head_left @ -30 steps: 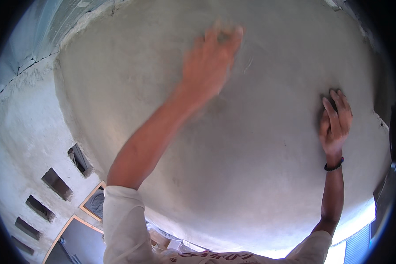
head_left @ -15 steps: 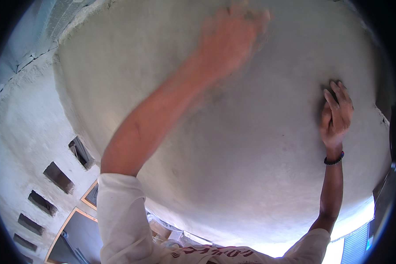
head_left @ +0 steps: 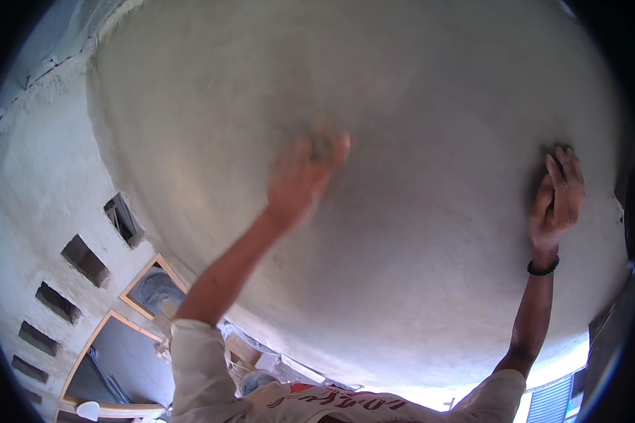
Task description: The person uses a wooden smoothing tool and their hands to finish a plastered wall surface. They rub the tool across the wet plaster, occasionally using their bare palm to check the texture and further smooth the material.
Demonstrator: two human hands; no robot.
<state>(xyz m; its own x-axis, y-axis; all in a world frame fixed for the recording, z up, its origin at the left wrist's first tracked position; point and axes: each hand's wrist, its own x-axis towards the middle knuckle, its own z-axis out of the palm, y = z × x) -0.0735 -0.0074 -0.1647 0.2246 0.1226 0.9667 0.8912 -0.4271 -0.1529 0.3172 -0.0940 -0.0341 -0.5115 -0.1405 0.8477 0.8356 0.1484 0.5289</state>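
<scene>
A broad surface of smooth grey plaster [head_left: 416, 282] fills most of the view, with faint darker and lighter patches. My left hand [head_left: 300, 180] is against its middle, blurred by motion. The fingers look curled round a small yellowish-grey thing [head_left: 323, 139] that is too smeared to name. Farther right, my right hand [head_left: 559, 197] rests on the plaster near its right side, fingers stretched out and a little bent, holding nothing I can see. A dark beaded bracelet [head_left: 543, 268] circles that wrist.
At the left a paler wall [head_left: 35, 183] has a row of rectangular holes [head_left: 85, 259]. Below them are wood-framed openings [head_left: 113, 317]. Boxes and clutter [head_left: 250, 359] lie low behind my left sleeve. A blue corrugated panel [head_left: 552, 403] stands at the lower right by bright light.
My left hand has swept down and to the left across the plaster. My right hand stays on the surface, appearing slightly lower and farther right as the view shifts.
</scene>
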